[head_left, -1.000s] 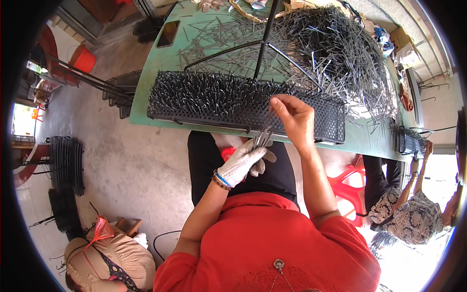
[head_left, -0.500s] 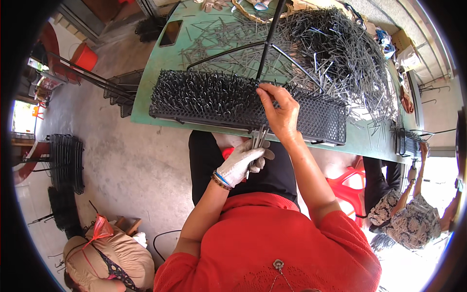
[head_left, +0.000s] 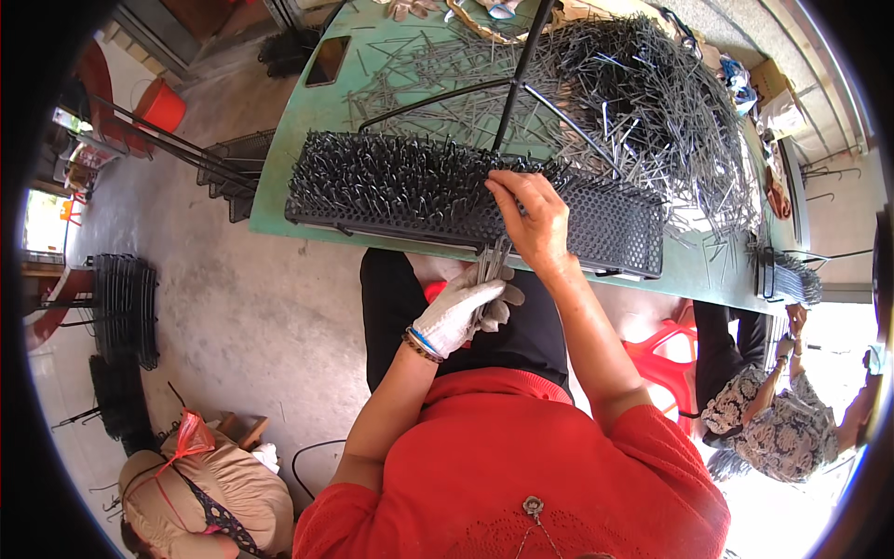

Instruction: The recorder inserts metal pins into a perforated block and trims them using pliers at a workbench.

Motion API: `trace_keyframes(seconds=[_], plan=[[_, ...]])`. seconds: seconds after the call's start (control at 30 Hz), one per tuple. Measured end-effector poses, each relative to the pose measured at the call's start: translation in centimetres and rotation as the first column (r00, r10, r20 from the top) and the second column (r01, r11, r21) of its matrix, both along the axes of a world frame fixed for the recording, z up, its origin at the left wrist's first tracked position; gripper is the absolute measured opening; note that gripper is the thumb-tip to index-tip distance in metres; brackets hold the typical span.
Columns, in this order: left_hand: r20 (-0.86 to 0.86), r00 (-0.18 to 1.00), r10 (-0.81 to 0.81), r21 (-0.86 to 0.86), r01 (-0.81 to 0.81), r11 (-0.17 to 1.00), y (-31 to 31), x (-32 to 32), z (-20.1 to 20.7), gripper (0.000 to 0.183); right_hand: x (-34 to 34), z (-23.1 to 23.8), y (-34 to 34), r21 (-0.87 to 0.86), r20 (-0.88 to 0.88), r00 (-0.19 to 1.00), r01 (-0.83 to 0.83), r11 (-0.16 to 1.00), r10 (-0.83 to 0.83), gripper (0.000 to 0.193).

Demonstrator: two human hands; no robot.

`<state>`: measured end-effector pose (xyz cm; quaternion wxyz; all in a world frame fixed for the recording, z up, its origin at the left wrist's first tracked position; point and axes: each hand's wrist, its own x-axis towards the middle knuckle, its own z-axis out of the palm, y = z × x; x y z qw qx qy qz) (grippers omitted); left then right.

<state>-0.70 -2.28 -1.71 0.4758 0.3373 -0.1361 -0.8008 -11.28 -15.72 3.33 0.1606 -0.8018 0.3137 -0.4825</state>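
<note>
A long black perforated metal rack (head_left: 619,233) lies along the near edge of the green table. Bent metal pins (head_left: 391,182) stand densely in the holes of its left and middle parts; bare holes show at the right end. In a white glove, my left hand (head_left: 463,306) is closed round a bundle of loose metal pins (head_left: 492,259), just below the rack's front edge. My bare right hand (head_left: 535,216) is over the rack at the border of the filled part, thumb and forefinger pinched. Whatever sits between those fingertips is too small to make out.
A large heap of loose metal pins (head_left: 643,102) covers the back right of the green table (head_left: 284,177). A black rod frame (head_left: 515,88) rises behind the rack. A dark phone-like slab (head_left: 328,61) lies back left. At right, another person (head_left: 782,419) works at a similar rack.
My right hand has shifted slightly left and down over the rack. My left hand stays nearly still with its bundle. The person at right has lowered a hand.
</note>
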Motion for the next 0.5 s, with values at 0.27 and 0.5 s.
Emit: trace_keyframes(seconds=[0.27,0.5], plan=[[0.029,1.0,-0.012,0.035,0.01,0.999,-0.01,0.25,-0.06,0.021,0.03,-0.29,-0.05,-0.181,-0.15,0.988,0.0,0.984,-0.028,0.02],[0.024,1.0,0.009,0.053,-0.01,0.999,-0.04,0.06,0.21,0.023,-0.26,-0.29,0.1,-0.162,-0.263,0.964,-0.019,0.987,-0.024,0.021]])
